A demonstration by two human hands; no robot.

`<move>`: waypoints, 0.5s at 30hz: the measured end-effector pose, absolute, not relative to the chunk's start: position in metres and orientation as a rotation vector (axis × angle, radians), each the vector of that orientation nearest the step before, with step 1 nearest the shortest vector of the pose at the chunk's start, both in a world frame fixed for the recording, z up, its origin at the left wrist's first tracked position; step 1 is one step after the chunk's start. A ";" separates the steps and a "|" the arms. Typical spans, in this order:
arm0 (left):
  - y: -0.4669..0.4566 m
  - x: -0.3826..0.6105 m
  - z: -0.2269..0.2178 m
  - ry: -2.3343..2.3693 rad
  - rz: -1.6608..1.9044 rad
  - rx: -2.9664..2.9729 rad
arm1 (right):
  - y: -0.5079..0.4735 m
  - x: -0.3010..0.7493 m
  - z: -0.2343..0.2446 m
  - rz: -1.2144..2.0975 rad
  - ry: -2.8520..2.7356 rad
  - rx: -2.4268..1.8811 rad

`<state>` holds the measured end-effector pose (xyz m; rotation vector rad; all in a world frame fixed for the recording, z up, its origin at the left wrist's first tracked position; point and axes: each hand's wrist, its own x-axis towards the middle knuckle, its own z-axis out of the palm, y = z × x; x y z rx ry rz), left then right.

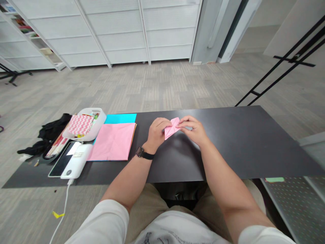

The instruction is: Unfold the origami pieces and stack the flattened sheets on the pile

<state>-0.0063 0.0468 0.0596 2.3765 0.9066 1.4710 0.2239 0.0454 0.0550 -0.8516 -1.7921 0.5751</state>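
A small folded piece of pink paper (172,128), creased and angular, is held up over the dark table between my two hands. My left hand (157,133), with a black watch on its wrist, pinches the paper's left side. From the right, my right hand (193,129) grips the opposite edge between thumb and fingers. The fingertips hide parts of both edges. To the left lies a stack of coloured paper with a pink sheet (113,141) on top and a blue sheet (121,118) showing behind it.
On the table's (243,142) left end are a white basket (98,125) holding a pink zigzag-patterned item (80,124), a phone (61,162), a white power bank (77,161) with a cable (66,200), and black cloth (54,128). A black metal stand (276,67) rises beyond the right side.
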 end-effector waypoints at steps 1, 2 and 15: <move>0.047 -0.007 0.059 0.898 1.472 2.400 | 0.045 0.224 0.055 0.580 -1.802 -0.856; 0.048 -0.006 0.058 0.894 1.479 2.418 | 0.045 0.225 0.056 0.589 -1.811 -0.857; 0.059 -0.014 0.058 0.914 1.313 2.587 | 0.047 0.241 0.056 0.713 -1.988 -0.892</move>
